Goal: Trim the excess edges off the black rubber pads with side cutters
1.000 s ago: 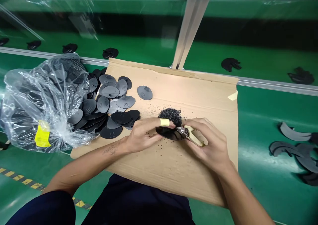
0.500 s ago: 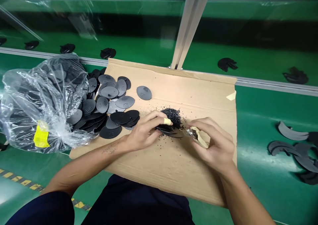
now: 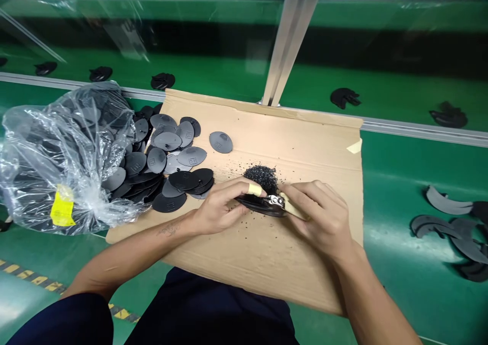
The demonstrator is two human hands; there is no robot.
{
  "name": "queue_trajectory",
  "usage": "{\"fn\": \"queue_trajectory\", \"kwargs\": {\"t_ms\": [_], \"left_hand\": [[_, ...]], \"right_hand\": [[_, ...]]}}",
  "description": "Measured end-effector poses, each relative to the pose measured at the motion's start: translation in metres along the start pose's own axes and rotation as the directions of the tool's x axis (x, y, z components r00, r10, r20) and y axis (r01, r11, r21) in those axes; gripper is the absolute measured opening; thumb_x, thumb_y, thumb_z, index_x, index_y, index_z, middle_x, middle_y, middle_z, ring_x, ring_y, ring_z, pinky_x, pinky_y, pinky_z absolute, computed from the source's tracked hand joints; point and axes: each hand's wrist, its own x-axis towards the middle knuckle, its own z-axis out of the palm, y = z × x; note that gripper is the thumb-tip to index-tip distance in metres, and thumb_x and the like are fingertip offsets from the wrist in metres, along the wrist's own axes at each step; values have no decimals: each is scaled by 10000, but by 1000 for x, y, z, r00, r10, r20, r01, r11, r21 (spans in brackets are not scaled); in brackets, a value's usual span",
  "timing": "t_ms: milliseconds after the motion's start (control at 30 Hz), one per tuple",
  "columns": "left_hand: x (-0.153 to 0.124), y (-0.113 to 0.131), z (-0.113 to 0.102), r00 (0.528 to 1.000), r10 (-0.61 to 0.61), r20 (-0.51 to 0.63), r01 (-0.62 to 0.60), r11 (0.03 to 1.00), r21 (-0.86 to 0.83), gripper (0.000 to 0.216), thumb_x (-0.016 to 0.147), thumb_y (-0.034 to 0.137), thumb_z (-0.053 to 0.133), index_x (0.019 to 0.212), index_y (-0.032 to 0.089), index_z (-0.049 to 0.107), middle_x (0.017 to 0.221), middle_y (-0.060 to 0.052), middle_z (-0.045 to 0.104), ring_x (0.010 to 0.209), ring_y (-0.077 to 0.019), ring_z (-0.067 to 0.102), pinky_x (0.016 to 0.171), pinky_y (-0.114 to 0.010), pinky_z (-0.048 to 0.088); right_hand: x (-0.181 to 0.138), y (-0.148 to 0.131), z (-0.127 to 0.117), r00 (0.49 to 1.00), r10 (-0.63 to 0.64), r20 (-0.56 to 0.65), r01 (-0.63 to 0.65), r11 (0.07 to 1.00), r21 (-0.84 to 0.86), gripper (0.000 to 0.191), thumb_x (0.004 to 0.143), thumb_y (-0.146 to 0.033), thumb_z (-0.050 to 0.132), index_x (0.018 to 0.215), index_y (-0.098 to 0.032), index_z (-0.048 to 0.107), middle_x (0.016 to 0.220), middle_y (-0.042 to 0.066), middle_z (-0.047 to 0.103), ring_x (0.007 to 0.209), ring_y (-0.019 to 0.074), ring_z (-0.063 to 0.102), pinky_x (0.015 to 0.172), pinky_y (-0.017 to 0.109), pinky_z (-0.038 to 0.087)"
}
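My left hand (image 3: pixel 221 205) pinches a black oval plastic piece (image 3: pixel 263 209) by its left end, with yellow tape around one finger. Closed around a small pair of nippers (image 3: pixel 275 200) is my right hand (image 3: pixel 324 215); pale tape shows at its handles. The metal jaws sit at the upper edge of the held piece, close to my left fingertips; whether they bite into it I cannot tell. Just behind lies a heap of tiny black trimmings (image 3: pixel 261 177). A loose oval piece (image 3: pixel 220 142) rests apart on the cardboard sheet (image 3: pixel 247 263).
A clear plastic bag (image 3: pixel 68 147) with a yellow label stands at the left, black oval pieces (image 3: pixel 168 141) spilling from it. Curved black parts (image 3: pixel 450 228) lie on the green surface at the right. A metal post (image 3: pixel 292 45) rises behind the cardboard.
My right hand has moved left, bringing the nippers from beside the oval piece to its upper edge. My left hand has stayed nearly in place.
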Motion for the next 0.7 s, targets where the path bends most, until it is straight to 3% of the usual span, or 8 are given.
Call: {"fn": "queue_trajectory", "kwargs": {"t_ms": [367, 533, 700], "left_hand": [[-1, 2, 4, 999, 6, -33, -7, 1000, -18, 219, 916, 53, 617, 1111, 134, 676, 1001, -89, 745, 947, -138, 716, 840, -239, 598], [1, 4, 2, 998, 47, -30, -44, 995, 89, 245, 903, 122, 692, 1147, 136, 665, 980, -74, 732, 893, -132, 687, 806, -242, 574], [4, 0, 0, 994, 103, 45, -111, 956, 273, 197, 899, 105, 636, 1092, 128, 668, 936, -83, 701, 862, -158, 635, 762, -288, 542]], "right_hand": [[0, -6, -6, 997, -64, -41, 55, 979, -195, 110, 946, -73, 643, 1019, -145, 683, 781, 27, 722, 640, 126, 553, 614, 284, 423], [-2, -3, -3, 999, -24, -33, 15, 965, -261, 123, 941, -82, 644, 1009, -172, 694, 765, 12, 703, 636, 123, 525, 607, 285, 388], [0, 2, 1, 1000, -21, -3, 19, 973, -229, 111, 997, -146, 581, 1070, -163, 664, 853, 45, 706, 736, 160, 529, 649, 311, 347]]}}
